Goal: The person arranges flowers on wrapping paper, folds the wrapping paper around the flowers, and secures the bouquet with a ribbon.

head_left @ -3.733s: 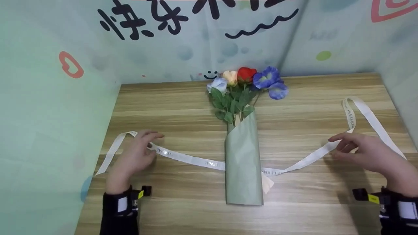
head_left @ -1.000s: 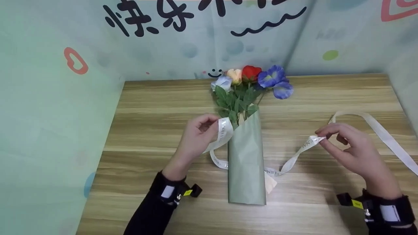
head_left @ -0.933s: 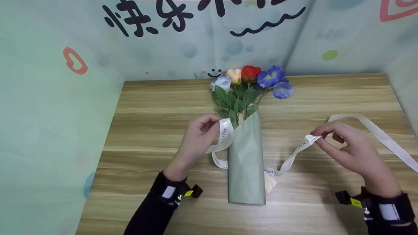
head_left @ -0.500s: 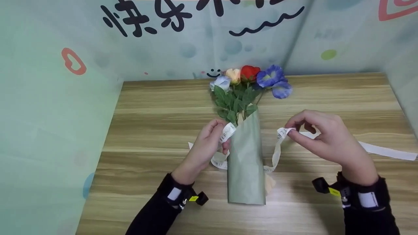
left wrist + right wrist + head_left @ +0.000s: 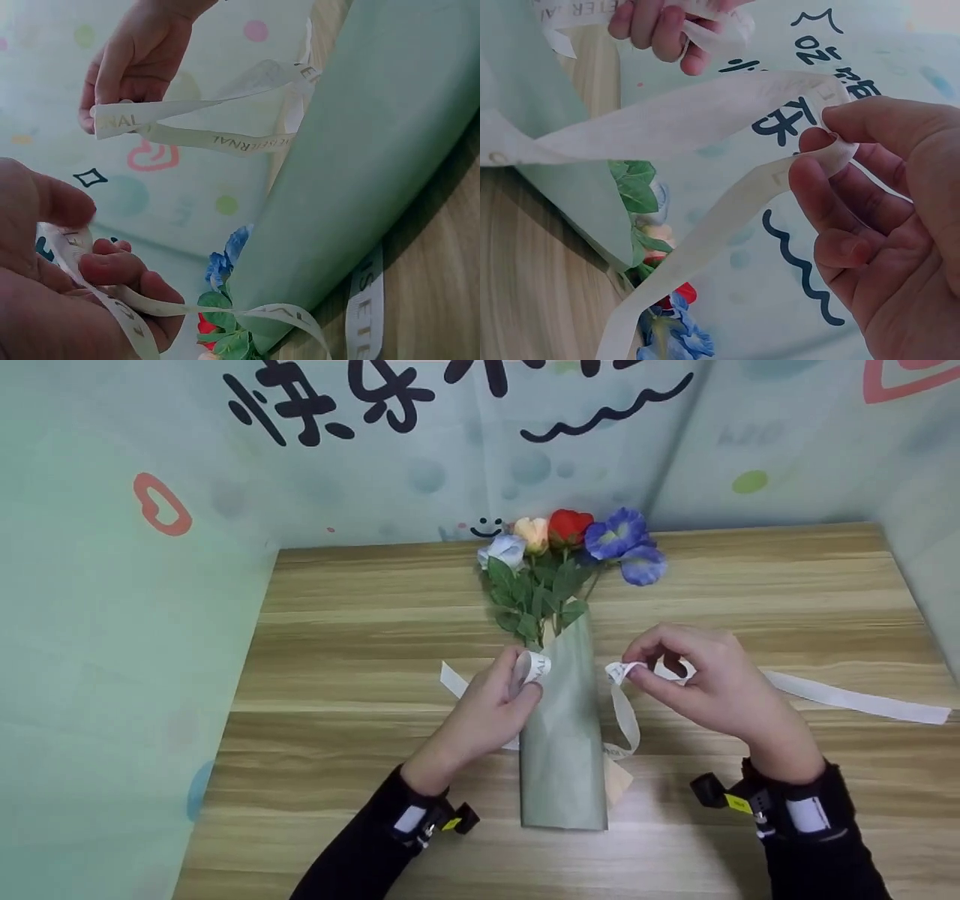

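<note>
High head view, close wrist views

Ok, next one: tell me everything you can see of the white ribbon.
The white ribbon is a long, narrow, fabric-like strip printed with darker capital letters, NAL among them. It emerges on both sides of the green wrapper, apparently passing underneath. The left hand holds a loop over the wrapper's left edge; the right hand pinches a fold to the wrapper's right. One loose end stretches rightward over the wooden table; the other shows beside the left hand. No knot is visible.
</note>
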The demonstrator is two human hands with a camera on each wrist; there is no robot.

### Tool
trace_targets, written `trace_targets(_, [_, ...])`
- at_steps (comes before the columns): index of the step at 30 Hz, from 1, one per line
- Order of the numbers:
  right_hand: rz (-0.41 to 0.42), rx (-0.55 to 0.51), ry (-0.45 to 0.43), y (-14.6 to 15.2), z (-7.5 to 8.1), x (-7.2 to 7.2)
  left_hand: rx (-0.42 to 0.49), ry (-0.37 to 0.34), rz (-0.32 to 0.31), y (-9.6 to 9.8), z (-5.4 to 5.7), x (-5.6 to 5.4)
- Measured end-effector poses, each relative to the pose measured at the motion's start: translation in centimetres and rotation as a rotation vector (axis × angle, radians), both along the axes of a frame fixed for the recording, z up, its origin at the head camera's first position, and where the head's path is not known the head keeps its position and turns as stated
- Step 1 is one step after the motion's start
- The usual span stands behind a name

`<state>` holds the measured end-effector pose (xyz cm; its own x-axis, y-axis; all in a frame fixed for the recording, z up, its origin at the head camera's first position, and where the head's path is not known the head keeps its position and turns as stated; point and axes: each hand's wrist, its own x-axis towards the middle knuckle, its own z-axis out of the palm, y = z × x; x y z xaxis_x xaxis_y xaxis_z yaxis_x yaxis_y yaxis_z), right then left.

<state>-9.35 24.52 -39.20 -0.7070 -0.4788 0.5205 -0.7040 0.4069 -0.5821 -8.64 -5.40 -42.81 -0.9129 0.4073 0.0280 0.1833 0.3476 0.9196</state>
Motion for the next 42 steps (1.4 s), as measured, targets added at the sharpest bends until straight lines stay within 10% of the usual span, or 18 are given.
trace_targets(7, [0.015,0.013,-0.05,-0.6,-0.2,0.2,-0.101,0.16,-0.069,-0.1,0.0,0.2])
trace_targets(19, [0.023,-0.008,-0.076,-1.7,-0.7,0.1,-0.076,0.138,-0.243,0.3,0.5,0.3])
trace_targets(26, [-0.03,-0.186,-0.076,-2.6,-0.6,0.3,-0.2,0.348,-0.286,0.4,0.6,0.8])
trace_targets(32, [-0.031,-0.221,-0.055,-3.0,-0.9,0.2,-0.222,0.479,-0.143,0.6,0.9,1.0])
trace_targets(38, [-0.049,-0.207,-0.054,-2.6,-0.9,0.1,-0.046,0.339,0.094,0.6,1.2,1.0])
trace_targets(42, [-0.099,-0.193,-0.035,-2.3,-0.8,-0.1,0.035,0.249,0.1,0.7,1.3,0.9])
